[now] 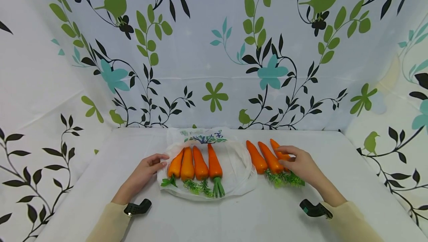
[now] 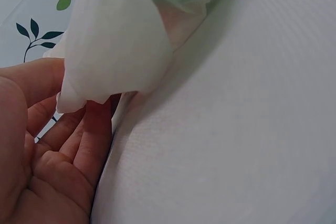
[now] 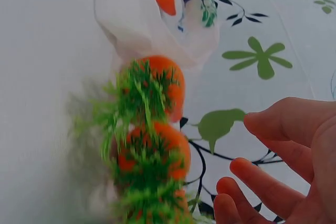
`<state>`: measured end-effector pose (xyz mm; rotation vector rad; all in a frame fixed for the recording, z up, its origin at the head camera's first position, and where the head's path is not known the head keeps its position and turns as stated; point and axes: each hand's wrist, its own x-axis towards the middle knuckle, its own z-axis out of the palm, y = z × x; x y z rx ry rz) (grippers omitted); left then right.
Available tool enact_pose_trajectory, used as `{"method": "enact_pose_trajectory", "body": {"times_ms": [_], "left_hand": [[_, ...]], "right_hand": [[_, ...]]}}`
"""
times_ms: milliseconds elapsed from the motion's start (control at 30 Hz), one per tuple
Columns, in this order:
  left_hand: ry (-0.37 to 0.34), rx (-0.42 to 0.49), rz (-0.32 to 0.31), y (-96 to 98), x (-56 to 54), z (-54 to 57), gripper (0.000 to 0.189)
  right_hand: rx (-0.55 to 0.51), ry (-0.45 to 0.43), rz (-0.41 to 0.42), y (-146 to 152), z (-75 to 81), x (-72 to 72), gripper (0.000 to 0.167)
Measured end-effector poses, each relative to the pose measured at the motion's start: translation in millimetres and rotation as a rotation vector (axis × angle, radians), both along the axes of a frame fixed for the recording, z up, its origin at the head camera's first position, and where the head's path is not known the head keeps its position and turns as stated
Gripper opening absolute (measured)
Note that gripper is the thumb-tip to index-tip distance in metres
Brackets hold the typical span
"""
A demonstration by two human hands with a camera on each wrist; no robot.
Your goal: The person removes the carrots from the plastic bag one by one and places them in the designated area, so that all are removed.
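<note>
A thin white plastic bag [image 1: 237, 164] with a printed tree pattern lies spread on the table. Several orange carrots [image 1: 200, 164] with green tops lie side by side in its opening. At the bag's left edge, my left hand [image 1: 147, 171] pinches the plastic [image 2: 113, 40] between thumb and fingers. Three more carrots [image 1: 256, 157] lie in a row right of the bag, their leafy tops [image 1: 279, 178] toward me. Over the rightmost carrot [image 1: 275, 145] hovers my right hand [image 1: 302, 165], partly covering it; the right wrist view shows its fingers [image 3: 268, 182] spread and holding nothing.
The white tabletop [image 1: 214, 219] extends in front of the bag and to both sides. Behind it hangs a patterned curtain [image 1: 187, 48] with birds and leaves, and similar cloth hangs at both sides. Each wrist wears a black device [image 1: 138, 207].
</note>
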<state>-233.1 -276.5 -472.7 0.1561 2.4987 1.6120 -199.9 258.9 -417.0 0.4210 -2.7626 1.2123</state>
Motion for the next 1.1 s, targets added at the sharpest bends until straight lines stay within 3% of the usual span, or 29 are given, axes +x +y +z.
{"method": "enact_pose_trajectory", "body": {"times_ms": [200,500,667,1100], "left_hand": [[0.006,-0.005,-0.002,0.2,0.3,0.1,0.038],[0.003,0.001,0.008,-1.0,-1.0,-2.3,0.036],[0.010,0.007,-0.017,-1.3,-3.0,-2.8,0.041],[0.000,0.016,-0.023,0.6,-1.2,-0.3,0.052]], "right_hand": [[0.026,0.059,0.035,-19,0.3,0.9,0.033],[0.012,0.074,0.124,-52,1.4,0.3,0.032],[0.024,0.112,0.171,-70,-2.2,-3.5,0.030],[-0.050,-0.030,0.266,-110,-7.9,-16.7,0.029]]}}
